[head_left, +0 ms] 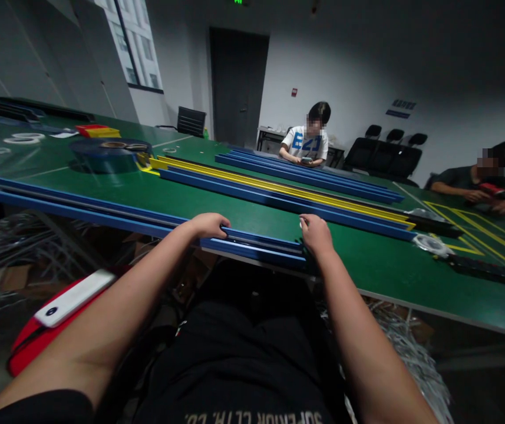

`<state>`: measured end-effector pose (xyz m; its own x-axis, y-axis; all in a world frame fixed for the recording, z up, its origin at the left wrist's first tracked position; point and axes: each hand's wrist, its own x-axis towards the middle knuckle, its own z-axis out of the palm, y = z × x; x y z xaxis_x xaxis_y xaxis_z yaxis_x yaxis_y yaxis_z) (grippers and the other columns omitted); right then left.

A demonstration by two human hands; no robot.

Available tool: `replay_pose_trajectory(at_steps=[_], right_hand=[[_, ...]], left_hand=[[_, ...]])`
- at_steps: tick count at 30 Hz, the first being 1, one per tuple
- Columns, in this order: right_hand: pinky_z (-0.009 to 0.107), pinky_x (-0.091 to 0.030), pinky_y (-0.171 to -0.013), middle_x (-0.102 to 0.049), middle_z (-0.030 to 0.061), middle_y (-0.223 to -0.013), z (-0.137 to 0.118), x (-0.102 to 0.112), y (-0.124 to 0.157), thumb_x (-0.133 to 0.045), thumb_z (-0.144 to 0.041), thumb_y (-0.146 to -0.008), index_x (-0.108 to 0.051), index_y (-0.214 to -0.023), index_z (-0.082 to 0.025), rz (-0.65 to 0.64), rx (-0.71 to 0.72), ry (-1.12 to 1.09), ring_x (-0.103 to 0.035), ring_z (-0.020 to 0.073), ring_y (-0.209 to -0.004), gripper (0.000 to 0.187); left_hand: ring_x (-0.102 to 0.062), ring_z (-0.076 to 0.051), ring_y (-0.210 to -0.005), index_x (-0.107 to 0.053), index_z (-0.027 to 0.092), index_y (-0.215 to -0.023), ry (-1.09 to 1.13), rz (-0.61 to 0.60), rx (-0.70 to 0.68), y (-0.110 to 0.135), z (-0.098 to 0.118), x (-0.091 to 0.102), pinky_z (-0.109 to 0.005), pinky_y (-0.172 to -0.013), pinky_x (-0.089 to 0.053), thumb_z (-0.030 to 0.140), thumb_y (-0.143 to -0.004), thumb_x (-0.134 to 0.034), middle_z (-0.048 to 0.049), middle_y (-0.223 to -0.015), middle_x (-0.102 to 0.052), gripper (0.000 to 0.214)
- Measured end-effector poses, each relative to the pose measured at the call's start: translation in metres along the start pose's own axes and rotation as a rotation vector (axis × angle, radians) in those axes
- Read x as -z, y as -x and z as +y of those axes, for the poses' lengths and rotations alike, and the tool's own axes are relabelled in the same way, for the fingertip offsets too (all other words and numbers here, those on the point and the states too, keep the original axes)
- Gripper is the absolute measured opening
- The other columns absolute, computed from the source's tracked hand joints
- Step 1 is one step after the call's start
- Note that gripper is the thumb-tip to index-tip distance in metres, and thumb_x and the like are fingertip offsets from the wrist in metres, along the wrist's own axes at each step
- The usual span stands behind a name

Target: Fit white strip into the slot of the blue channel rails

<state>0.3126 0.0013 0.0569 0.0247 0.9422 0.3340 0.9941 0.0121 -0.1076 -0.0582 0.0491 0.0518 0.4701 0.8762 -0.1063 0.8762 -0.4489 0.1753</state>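
Note:
A long blue channel strip lies along the near edge of the green table, with a dark line running inside its groove. My left hand is closed over the strip, thumb on its groove side. Just beyond the strip's right end is my right hand, its fingers curled into a pinch. A small pale spot shows at those fingertips, too small to name. Across from my hands lie another blue strip and a yellow strip, side by side.
The green table holds more blue strips farther back. A large dark roll with scissors on top stands left. Clear coiled material lies right. Two people sit across and at right. Wire-like scraps cover the floor.

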Motion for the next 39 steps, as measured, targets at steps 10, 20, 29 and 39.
replay_pose_trajectory(at_steps=[10,20,29,39], right_hand=[[0.043,-0.04,-0.093,-0.063,0.0144,-0.118,-0.157,-0.012,0.048,-0.02,-0.075,-0.088,-0.053,-0.127,-0.022,-0.201,0.308,0.0,-0.056,0.0283,-0.109,0.074],[0.038,-0.043,-0.087,-0.068,0.0147,-0.101,-0.149,-0.007,0.053,-0.025,-0.06,-0.095,-0.056,-0.11,-0.016,-0.081,0.241,0.022,-0.062,0.0257,-0.097,0.056],[0.029,-0.043,-0.078,-0.07,0.0095,-0.101,-0.002,0.012,0.064,-0.03,-0.049,-0.097,-0.062,-0.102,-0.021,-0.1,0.136,0.173,-0.064,0.0214,-0.091,0.042],[0.033,-0.044,-0.093,-0.067,0.0104,-0.117,0.221,0.022,0.095,-0.037,-0.044,-0.093,-0.062,-0.118,-0.023,-0.066,0.139,0.19,-0.061,0.0227,-0.106,0.042]], left_hand=[[-0.063,-0.018,-0.084,-0.069,0.029,-0.106,0.012,-0.071,-0.035,-0.004,0.004,0.002,-0.022,-0.066,-0.043,0.036,-0.067,-0.059,0.0007,-0.098,-0.072,0.041],[-0.063,-0.017,-0.086,-0.067,0.026,-0.111,0.047,-0.091,-0.087,0.0,0.01,0.008,-0.021,-0.07,-0.046,0.025,-0.065,-0.059,-0.0004,-0.098,-0.072,0.046],[-0.064,-0.018,-0.083,-0.066,0.025,-0.113,-0.033,-0.068,-0.211,-0.023,0.04,0.005,-0.022,-0.065,-0.044,0.026,-0.067,-0.06,-0.0031,-0.098,-0.073,0.047],[-0.065,-0.023,-0.09,-0.061,0.031,-0.125,-0.145,-0.091,-0.071,-0.032,0.045,0.007,-0.026,-0.072,-0.048,0.031,-0.064,-0.066,-0.0053,-0.106,-0.072,0.061]])
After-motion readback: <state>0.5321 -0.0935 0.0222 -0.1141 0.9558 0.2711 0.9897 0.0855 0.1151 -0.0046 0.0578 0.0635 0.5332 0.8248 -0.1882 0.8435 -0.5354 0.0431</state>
